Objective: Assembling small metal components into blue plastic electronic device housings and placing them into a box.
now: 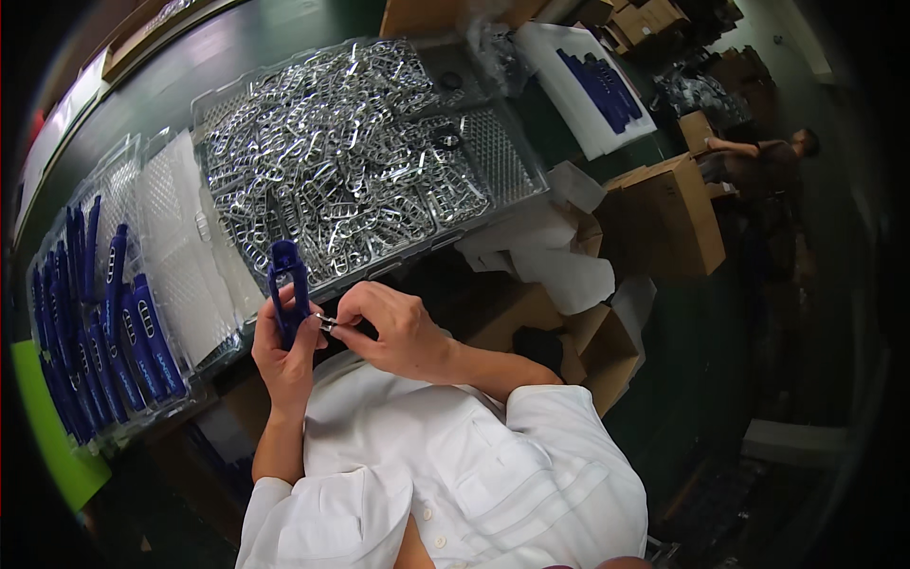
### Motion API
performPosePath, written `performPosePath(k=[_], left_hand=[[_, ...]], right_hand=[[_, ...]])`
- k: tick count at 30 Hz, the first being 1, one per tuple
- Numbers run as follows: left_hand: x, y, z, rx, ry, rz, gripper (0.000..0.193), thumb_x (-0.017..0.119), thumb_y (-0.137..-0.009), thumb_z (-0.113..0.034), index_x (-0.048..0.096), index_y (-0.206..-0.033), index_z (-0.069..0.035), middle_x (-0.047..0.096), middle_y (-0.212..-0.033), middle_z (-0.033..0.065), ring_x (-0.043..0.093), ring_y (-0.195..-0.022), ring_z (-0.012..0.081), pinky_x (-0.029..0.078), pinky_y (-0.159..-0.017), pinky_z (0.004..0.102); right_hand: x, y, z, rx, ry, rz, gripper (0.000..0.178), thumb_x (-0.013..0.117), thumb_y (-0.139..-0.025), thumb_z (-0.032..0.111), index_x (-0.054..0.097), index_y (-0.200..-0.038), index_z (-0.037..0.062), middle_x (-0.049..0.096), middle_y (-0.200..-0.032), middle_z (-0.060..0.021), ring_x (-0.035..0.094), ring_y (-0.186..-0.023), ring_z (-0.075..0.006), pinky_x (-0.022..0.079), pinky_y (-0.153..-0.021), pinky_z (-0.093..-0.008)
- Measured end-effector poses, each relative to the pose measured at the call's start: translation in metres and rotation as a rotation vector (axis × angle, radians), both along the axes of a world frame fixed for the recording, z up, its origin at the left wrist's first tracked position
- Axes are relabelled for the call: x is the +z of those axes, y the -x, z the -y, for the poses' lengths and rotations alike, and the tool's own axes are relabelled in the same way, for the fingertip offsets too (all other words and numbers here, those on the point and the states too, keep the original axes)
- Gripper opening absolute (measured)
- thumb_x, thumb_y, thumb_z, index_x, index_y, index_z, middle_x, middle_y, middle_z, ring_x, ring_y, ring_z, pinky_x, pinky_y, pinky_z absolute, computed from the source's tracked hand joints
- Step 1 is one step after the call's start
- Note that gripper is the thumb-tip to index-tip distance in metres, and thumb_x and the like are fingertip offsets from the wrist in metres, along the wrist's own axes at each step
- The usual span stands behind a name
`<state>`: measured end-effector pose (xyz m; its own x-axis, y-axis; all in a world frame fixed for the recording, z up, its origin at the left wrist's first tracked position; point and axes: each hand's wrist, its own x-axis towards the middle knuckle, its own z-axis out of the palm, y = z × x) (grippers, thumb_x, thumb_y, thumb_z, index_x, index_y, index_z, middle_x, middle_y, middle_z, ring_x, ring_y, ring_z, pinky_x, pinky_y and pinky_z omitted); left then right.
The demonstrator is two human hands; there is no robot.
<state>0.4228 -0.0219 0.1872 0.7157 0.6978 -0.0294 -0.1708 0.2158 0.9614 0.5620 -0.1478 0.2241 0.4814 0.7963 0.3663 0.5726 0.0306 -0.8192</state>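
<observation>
My left hand (pixel 286 353) is closed round a blue plastic handle-shaped part (pixel 288 275), held upright with its forked, hollow end up. Close against it on the right, my right hand (pixel 393 327) pinches a small shiny metal clip (pixel 326 323) between thumb and forefinger. The clip's tip is at the side of the blue part; whether it sits inside an opening there I cannot tell. Just beyond both hands lies a wide clear plastic tray (pixel 517 175) heaped with many loose chrome metal clips (pixel 322 152).
At the left, a clear tray (pixel 128 156) holds several blue handle parts (pixel 118 322). White sheets (pixel 185 237) lie between the trays. More blue parts (pixel 599 87) rest on white foam (pixel 569 128) at the back right. Cardboard boxes (pixel 659 213) stand right; a person (pixel 763 171) is beyond.
</observation>
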Motion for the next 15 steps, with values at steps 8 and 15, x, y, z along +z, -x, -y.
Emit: performPosePath(k=[8, 15], left_hand=[[0.014, -0.019, 0.014, -0.19, -0.016, -0.107, 0.042, 0.064, -0.094, 0.005, 0.059, -0.136, 0.001, 0.066, -0.109, 0.0059, 0.059, -0.071, 0.0076, 0.051, -0.063, 0.0223], [0.008, -0.007, 0.002, -0.245, 0.332, 0.008, 0.043, 0.054, -0.102, -0.008, 0.051, -0.143, 0.002, 0.068, -0.104, 0.0145, 0.06, -0.064, 0.0132, 0.05, -0.057, 0.0251]], right_hand=[[0.01, -0.008, 0.028, -0.124, 0.162, 0.294, 0.038, 0.071, -0.088, 0.0, 0.065, -0.125, 0.0048, 0.065, -0.088, -0.0074, 0.068, -0.077, -0.0228, 0.056, -0.067, -0.0332], [0.02, -0.043, 0.047, -0.107, 0.121, -0.46, 0.035, 0.068, -0.098, 0.003, 0.064, -0.133, 0.0012, 0.069, -0.095, -0.0033, 0.066, -0.079, -0.007, 0.057, -0.074, -0.0252]])
